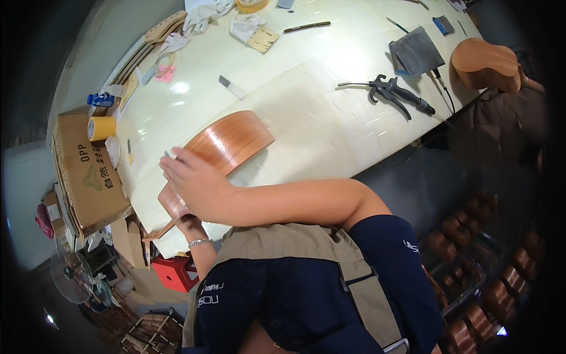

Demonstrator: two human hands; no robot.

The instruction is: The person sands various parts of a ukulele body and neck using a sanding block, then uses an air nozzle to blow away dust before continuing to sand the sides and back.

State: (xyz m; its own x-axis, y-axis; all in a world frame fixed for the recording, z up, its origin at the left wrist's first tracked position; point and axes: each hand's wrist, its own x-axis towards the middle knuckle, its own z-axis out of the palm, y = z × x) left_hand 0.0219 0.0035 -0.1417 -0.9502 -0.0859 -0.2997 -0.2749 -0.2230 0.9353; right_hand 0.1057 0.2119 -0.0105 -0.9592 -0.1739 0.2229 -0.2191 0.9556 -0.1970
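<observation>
A small brown wooden ukulele body (239, 138) stands on edge on the pale table, its glossy curved side facing up. Its neck points toward the lower left. My right hand (200, 184) lies across the curved side near the waist, fingers stretched out and close together. A small greyish bit shows at the fingertips; I cannot make out what it is. Below it, my left hand (188, 224), with a bracelet at the wrist, grips the ukulele near the neck end, its fingers mostly hidden. A utility blade with a pale handle (232, 87) lies beyond the body.
An air blow gun (392, 94) and a dark square block (417, 51) lie at the right. Another ukulele body (486, 62) is beside a person in brown. A cardboard box (91, 171), yellow tape roll (101, 128) and red stool (175, 272) stand left. Gloves (203, 16) lie far back.
</observation>
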